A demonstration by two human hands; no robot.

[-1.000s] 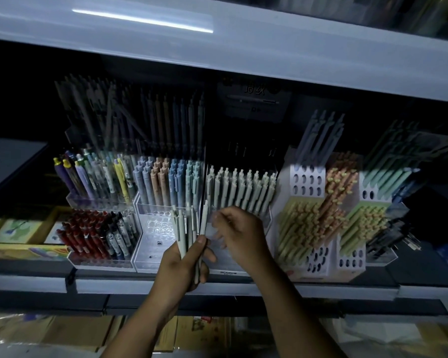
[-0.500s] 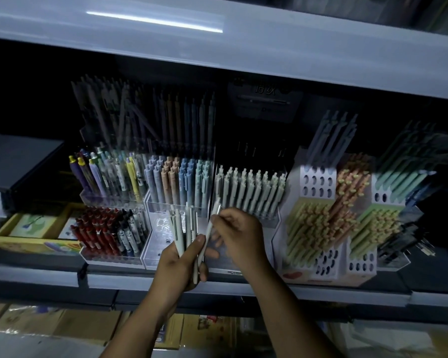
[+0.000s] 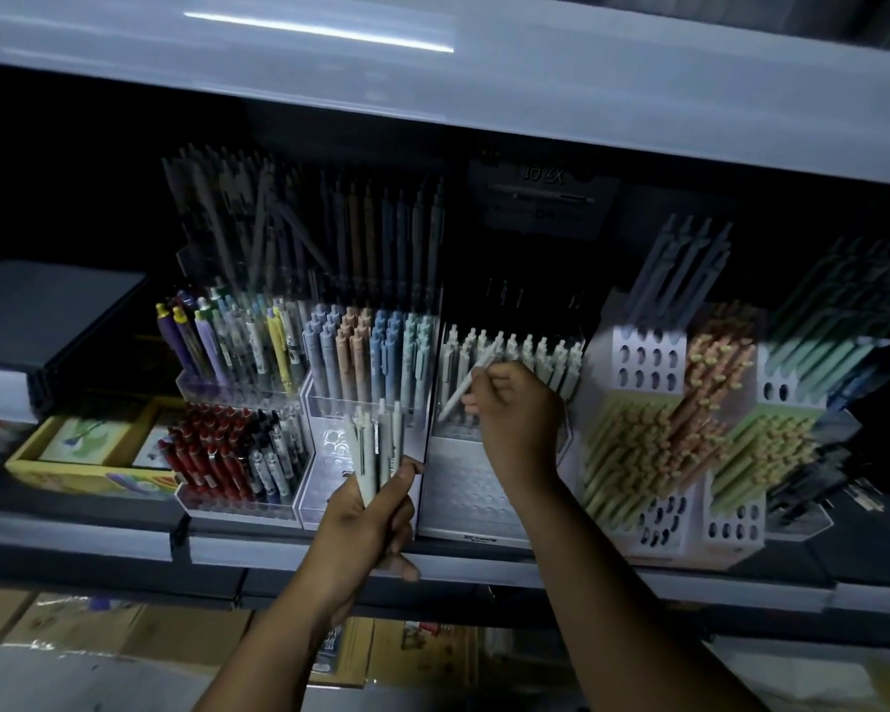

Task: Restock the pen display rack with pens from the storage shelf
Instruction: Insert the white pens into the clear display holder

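A clear pen display rack stands on the shelf, with a row of pale grey-white pens upright in its back holes and empty holes in front. My left hand grips a bundle of pale pens upright, in front of the rack's left edge. My right hand pinches a single pale pen, tilted with its tip down-left, over the rack just below the back row.
Pastel pens and red and black pens fill clear holders to the left. White holders with yellow-green and orange pens stand to the right. A yellow box sits far left. Cardboard boxes lie under the shelf edge.
My right hand drew one pale pen out of the bundle in my left hand and raised it up and right toward the rack's back row. The left hand stayed put.
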